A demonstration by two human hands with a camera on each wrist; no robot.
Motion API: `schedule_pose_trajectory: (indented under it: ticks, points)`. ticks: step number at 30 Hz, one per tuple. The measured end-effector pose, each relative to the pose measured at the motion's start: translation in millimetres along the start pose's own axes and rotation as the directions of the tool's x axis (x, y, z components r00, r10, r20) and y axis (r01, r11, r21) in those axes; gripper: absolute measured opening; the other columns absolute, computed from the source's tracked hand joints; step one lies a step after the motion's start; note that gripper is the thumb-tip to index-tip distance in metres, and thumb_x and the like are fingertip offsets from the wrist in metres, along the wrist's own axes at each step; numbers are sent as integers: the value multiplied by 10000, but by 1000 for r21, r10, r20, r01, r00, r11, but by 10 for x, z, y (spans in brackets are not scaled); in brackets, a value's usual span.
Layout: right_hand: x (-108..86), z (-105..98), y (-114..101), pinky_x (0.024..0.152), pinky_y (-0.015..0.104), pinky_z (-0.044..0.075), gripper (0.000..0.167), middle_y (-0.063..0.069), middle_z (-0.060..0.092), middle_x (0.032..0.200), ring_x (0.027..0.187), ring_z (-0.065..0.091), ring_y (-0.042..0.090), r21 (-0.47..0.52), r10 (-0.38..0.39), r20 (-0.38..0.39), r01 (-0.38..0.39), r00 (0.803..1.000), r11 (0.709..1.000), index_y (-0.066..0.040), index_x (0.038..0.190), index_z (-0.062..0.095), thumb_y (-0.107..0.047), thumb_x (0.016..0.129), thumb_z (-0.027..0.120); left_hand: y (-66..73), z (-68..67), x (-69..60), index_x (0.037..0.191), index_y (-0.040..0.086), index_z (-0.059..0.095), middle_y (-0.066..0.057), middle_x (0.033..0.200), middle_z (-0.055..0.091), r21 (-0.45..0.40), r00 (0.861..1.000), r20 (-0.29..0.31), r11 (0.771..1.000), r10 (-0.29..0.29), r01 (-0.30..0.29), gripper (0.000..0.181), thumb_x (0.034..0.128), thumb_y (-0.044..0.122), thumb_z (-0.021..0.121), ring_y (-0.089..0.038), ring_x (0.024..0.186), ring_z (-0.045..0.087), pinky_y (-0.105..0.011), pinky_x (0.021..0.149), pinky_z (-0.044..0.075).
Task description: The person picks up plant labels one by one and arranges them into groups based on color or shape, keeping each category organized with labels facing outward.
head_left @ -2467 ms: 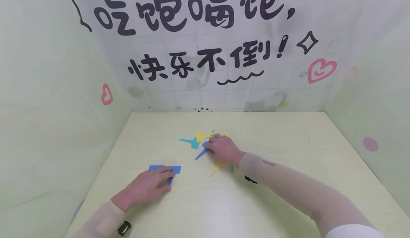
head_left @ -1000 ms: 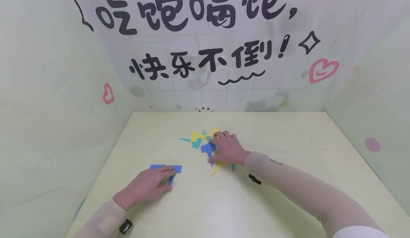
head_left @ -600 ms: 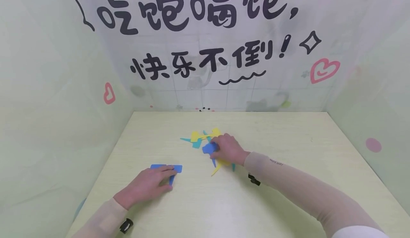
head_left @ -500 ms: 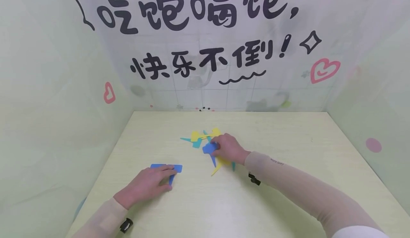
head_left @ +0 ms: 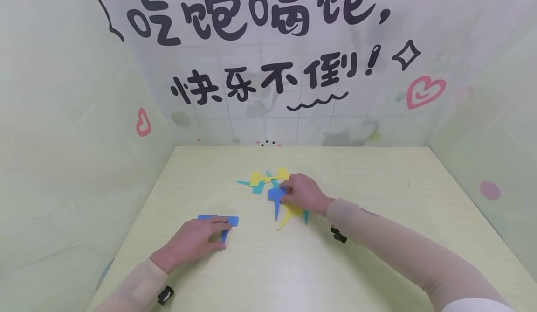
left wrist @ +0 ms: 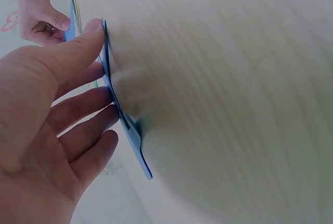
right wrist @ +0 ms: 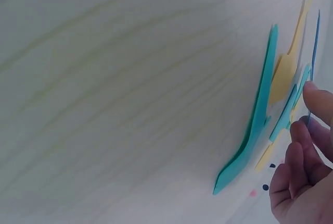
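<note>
My left hand (head_left: 193, 242) rests on blue T-shaped plant labels (head_left: 233, 220) on the table. Its fingers lie over their wide heads, with the thumb by a stem. In the left wrist view, the fingertips touch a thin blue label (left wrist: 136, 153) seen edge-on. Further back, my right hand (head_left: 308, 193) pinches the head of another blue plant label (head_left: 275, 195), its stem toward me. The right wrist view shows this label as a thin blue edge (right wrist: 315, 44) between thumb and fingers. How many labels lie under the left hand is hidden.
Yellow labels (head_left: 255, 179) and teal labels (head_left: 258, 189) lie overlapping behind the right hand's label. A yellow label (head_left: 285, 219) and a teal label (head_left: 306, 217) show partly under the right hand. Printed cloth walls (head_left: 251, 130) border the pale wooden table (head_left: 260, 274).
The blue label in my right hand has turned, its stem swinging from lower left to straight down. My right fingers have shifted to its head's right side. The left hand stays in place.
</note>
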State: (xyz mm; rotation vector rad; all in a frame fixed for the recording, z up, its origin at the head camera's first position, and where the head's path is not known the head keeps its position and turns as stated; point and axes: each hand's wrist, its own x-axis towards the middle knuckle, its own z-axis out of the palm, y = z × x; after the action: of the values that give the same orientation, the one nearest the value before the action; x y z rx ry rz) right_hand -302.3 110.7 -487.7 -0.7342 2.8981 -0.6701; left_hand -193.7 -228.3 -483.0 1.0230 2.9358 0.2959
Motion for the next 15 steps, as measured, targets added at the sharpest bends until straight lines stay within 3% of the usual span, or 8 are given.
schedule_pose_trajectory:
  ticks: [4, 9, 15]
  points:
    - [-30, 0, -19, 745, 279, 474, 400, -68, 601, 979, 877, 523, 127, -38, -14, -29, 13, 999, 999, -195, 1191, 761, -397, 851, 816, -12, 0, -13, 1299, 120, 692, -100, 1348, 635, -1, 1000, 0, 1000, 10, -10, 505, 882, 393, 774, -319, 1097, 678, -557, 879, 550]
    - [-90, 46, -62, 904, 358, 475, 389, -37, 621, 1159, 1051, 547, 170, -36, -7, -37, 5, 999, 999, -225, 1159, 768, -434, 836, 821, -8, -6, -25, 1316, 125, 682, -97, 1363, 625, -7, 1000, 15, 1000, 20, -20, 477, 913, 372, 746, -313, 1106, 675, -552, 887, 549]
    - [-121, 104, -134, 958, 409, 451, 348, -24, 612, 1226, 1133, 532, 202, -50, -51, -39, 49, 998, 998, -244, 1130, 773, -438, 844, 812, 9, -25, -10, 1324, 116, 673, -106, 1369, 619, 0, 999, 33, 1000, 19, -19, 429, 945, 313, 717, -311, 1134, 663, -521, 907, 550]
